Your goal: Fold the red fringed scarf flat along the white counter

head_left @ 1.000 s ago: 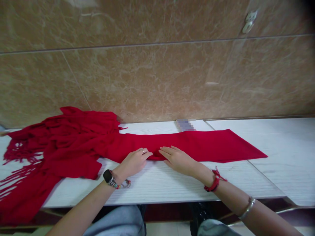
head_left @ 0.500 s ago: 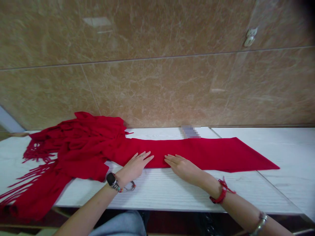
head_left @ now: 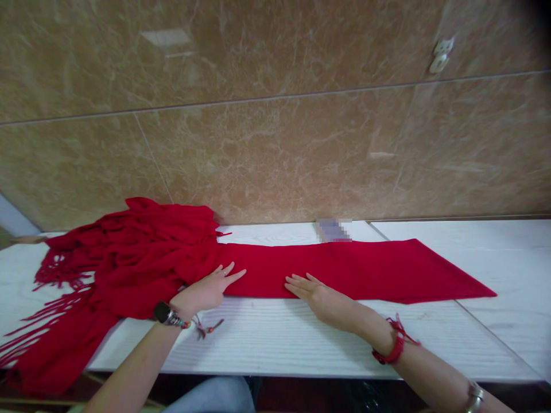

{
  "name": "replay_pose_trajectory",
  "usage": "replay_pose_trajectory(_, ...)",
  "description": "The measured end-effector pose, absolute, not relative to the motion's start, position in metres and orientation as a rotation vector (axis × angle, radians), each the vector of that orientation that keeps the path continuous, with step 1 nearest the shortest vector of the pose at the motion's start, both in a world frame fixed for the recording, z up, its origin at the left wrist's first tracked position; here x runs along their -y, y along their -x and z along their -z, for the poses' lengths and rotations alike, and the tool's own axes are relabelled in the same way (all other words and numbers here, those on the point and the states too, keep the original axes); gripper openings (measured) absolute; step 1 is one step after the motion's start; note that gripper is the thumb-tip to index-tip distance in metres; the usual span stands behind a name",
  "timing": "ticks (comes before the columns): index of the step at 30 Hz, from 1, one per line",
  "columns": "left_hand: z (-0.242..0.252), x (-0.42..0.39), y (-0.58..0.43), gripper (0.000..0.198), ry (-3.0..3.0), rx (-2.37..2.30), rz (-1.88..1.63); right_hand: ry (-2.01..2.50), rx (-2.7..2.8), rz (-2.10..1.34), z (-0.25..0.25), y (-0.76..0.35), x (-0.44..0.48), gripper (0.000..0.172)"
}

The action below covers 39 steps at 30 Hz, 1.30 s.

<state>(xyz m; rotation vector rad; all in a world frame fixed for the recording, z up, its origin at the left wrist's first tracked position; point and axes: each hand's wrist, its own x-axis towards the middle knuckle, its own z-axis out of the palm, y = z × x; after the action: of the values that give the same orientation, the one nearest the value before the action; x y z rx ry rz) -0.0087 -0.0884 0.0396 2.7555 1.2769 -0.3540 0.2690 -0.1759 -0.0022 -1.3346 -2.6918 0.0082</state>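
A red fringed scarf [head_left: 370,269] lies along the white table. Its right part is a flat, smooth band that ends in a slanted point. Toward the left it is bunched into a loose heap, and tassels spread at the far left, with one end hanging over the front edge. My left hand [head_left: 209,289] rests where the heap meets the flat band, fingers spread on the cloth. On the flat band's near half lies my right hand [head_left: 316,292], palm down with fingers stretched out. Neither hand grips the cloth.
The white table [head_left: 275,338] has a seam on its right side. Behind it rises a brown marbled tile wall [head_left: 275,160] with a small white fixture [head_left: 441,55] at upper right. A blurred-out flat item [head_left: 332,230] lies between scarf and wall.
My left hand has slid left along the scarf to the edge of the heap. My right hand has stayed nearly in place. The view has shifted slightly.
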Motion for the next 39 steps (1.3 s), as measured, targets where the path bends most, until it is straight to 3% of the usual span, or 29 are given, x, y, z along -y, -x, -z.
replay_pose_trajectory(6,-0.067,0.056,0.008,0.058,-2.784,-1.027,0.158,1.335,2.691,-0.096,-0.001,-0.271,0.175,0.062)
replay_pose_trajectory(9,-0.067,0.009,0.010,0.043,-2.909,-1.335,-0.016,1.337,2.676,-0.122,-0.002,-0.271,0.175,0.060)
replay_pose_trajectory(14,-0.055,-0.046,0.046,0.033,-2.883,-1.382,0.127,1.306,2.651,-0.154,-0.002,-0.272,0.176,0.060)
replay_pose_trajectory(19,-0.057,-0.050,0.069,0.036,-2.930,-1.281,-0.011,1.307,2.621,-0.207,-0.006,-0.270,0.178,0.044)
replay_pose_trajectory(26,-0.072,-0.051,0.070,0.036,-2.641,-1.153,-0.387,1.297,2.621,-0.221,-0.006,-0.270,0.177,0.043)
replay_pose_trajectory(39,-0.072,-0.052,0.093,0.045,-2.748,-1.655,-0.038,1.342,2.546,-0.327,-0.008,-0.268,0.179,0.042)
